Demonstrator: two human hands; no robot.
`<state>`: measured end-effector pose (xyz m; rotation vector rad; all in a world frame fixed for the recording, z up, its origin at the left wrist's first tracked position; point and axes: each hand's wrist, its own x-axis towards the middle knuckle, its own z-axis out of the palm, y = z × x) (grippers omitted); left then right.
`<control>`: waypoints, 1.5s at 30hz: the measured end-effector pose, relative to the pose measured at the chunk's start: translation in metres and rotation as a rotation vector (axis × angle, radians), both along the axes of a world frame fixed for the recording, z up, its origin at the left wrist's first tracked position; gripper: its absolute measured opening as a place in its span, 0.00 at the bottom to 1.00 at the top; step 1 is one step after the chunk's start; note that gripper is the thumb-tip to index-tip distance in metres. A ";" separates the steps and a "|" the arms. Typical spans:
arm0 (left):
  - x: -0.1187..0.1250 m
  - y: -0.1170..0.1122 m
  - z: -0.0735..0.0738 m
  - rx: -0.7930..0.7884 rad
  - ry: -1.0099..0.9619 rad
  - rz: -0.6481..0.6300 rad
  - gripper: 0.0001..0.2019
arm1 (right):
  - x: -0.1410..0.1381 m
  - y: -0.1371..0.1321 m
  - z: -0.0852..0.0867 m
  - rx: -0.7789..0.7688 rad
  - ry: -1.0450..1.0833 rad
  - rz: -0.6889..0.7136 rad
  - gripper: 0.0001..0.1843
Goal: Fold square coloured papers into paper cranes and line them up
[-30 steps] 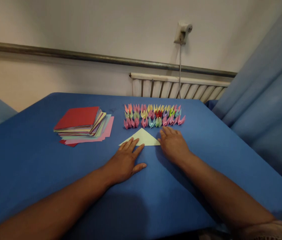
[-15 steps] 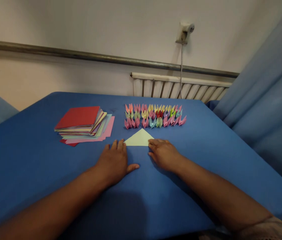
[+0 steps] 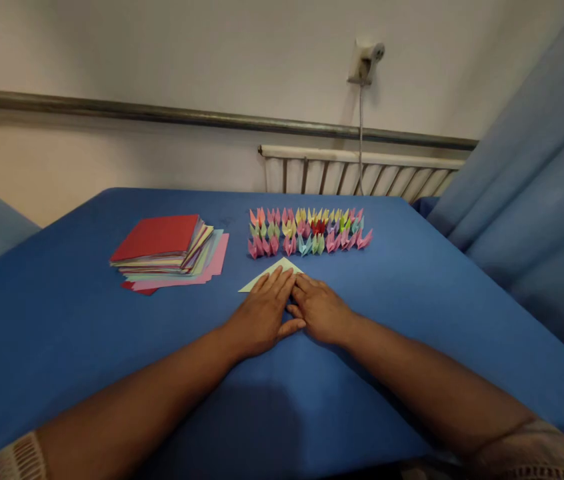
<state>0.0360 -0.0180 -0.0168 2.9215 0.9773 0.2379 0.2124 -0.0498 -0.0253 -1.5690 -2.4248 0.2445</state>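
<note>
A pale yellow-green paper triangle (image 3: 268, 273) lies flat on the blue table (image 3: 412, 293), mostly covered by both hands. My left hand (image 3: 262, 313) rests palm down on its left half with fingers stretched out and together. My right hand (image 3: 319, 308) lies flat on its right half, fingers extended, touching the left hand at the middle. Only the triangle's top tip and left corner show.
A stack of coloured paper squares (image 3: 167, 250), red on top, sits at the left. Rows of several small folded paper figures (image 3: 307, 232) stand just beyond the triangle. A radiator (image 3: 362, 175) and wall lie behind; a blue curtain (image 3: 537, 167) hangs at the right.
Both hands have slid inward from the triangle's outer corners and now meet over its middle, covering most of the paper.
</note>
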 end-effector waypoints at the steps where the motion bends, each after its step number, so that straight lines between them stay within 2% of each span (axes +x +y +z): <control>1: 0.001 0.003 -0.003 -0.028 0.009 -0.010 0.43 | 0.000 0.001 -0.002 -0.018 0.014 0.018 0.30; 6: -0.005 0.017 -0.007 -0.080 0.064 0.045 0.45 | 0.001 0.002 -0.006 -0.052 0.024 0.041 0.32; 13: -0.014 0.028 -0.007 -0.033 0.072 0.203 0.43 | 0.002 0.001 -0.004 -0.039 0.026 -0.017 0.34; 19: -0.016 0.025 -0.006 -0.033 0.065 0.026 0.40 | 0.003 0.004 -0.004 -0.038 -0.014 0.067 0.35; 21: -0.017 0.025 -0.005 -0.057 0.083 0.005 0.40 | 0.003 0.004 -0.003 -0.044 -0.021 0.057 0.36; 29: -0.022 0.021 0.002 -0.116 0.118 -0.029 0.38 | 0.006 0.005 -0.003 -0.107 -0.089 -0.249 0.45; 37: -0.023 0.012 0.004 -0.165 0.104 -0.120 0.37 | 0.022 0.003 -0.002 -0.157 -0.180 -0.349 0.51; 40: -0.023 0.011 0.003 -0.159 0.096 -0.112 0.37 | 0.013 -0.005 0.003 -0.077 -0.178 -0.291 0.46; 43: -0.023 0.011 0.003 -0.151 0.078 -0.111 0.39 | 0.000 -0.014 0.010 -0.038 -0.162 -0.071 0.40; 45: -0.022 0.011 0.003 -0.146 0.063 -0.110 0.39 | -0.004 -0.019 0.016 -0.046 -0.172 -0.040 0.37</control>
